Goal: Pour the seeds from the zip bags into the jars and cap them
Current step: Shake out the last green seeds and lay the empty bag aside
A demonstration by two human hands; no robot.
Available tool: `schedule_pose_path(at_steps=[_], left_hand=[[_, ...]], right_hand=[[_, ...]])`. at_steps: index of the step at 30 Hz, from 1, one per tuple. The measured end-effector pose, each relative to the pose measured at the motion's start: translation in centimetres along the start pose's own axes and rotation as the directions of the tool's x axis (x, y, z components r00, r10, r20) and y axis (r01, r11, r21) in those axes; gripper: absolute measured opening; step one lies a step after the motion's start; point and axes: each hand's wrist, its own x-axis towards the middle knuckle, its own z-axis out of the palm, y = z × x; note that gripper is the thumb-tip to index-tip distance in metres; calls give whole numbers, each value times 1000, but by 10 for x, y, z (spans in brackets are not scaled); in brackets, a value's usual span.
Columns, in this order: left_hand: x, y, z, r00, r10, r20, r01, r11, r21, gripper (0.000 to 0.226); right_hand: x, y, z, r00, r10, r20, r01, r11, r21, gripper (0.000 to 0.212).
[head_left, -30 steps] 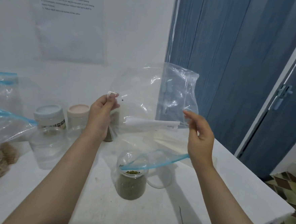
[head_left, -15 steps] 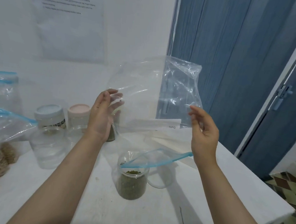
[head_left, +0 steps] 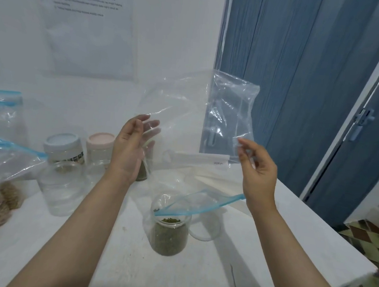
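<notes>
1. Step in hand: tail end of a pour. An emptied zip bag (head_left: 198, 126) is held upside down in the air above the open jar (head_left: 169, 233), its blue zip mouth (head_left: 199, 203) hanging at the jar's rim.
2. The jar stands near the middle of the counter (head_left: 266, 249), towards the front, filled most of the way with green seeds. No cap on it.
3. Left hand (head_left: 131, 148): fingers straight and spread flat against the bag's left side; grip apart, touching the film, not pinching it.
4. Right hand (head_left: 257, 170): fingers loosely curled at the bag's right edge. Whether thumb and forefinger pinch the film I cannot tell; the clear plastic hides the contact.
5. A clear round lid (head_left: 205, 228) lies on the counter just right of the jar, probably its cap.
6. At the back-left of the counter: a blue-lidded jar (head_left: 64, 145), a pink-lidded jar (head_left: 99, 147) and an uncapped clear jar (head_left: 61, 188).
7. At the left edge: another zip bag (head_left: 5, 166) holding brown seeds.
8. Judgement: the bag looks empty. The next move calls for putting it aside clear of the jar mouth, then fitting the lid squarely on the jar.
</notes>
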Motion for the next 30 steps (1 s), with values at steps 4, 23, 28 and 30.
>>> schedule_pose_path(at_steps=[4, 23, 28, 30], left_hand=[[1, -2, -1, 1000, 0, -9, 0, 1000, 14, 17], [0, -14, -13, 995, -96, 42, 97, 995, -38, 34], [-39, -41, -51, 938, -331, 100, 290, 911, 295, 73], [-52, -47, -61, 866, -462, 192, 326, 812, 484, 81]], right_hand=[[2, 1, 1, 999, 8, -39, -7, 999, 36, 26], [-5, 6, 5, 1000, 1, 15, -2, 1000, 14, 35], [-6, 10, 1, 1000, -14, -8, 14, 998, 56, 39], [-6, 13, 1, 1000, -21, -16, 22, 997, 69, 39]])
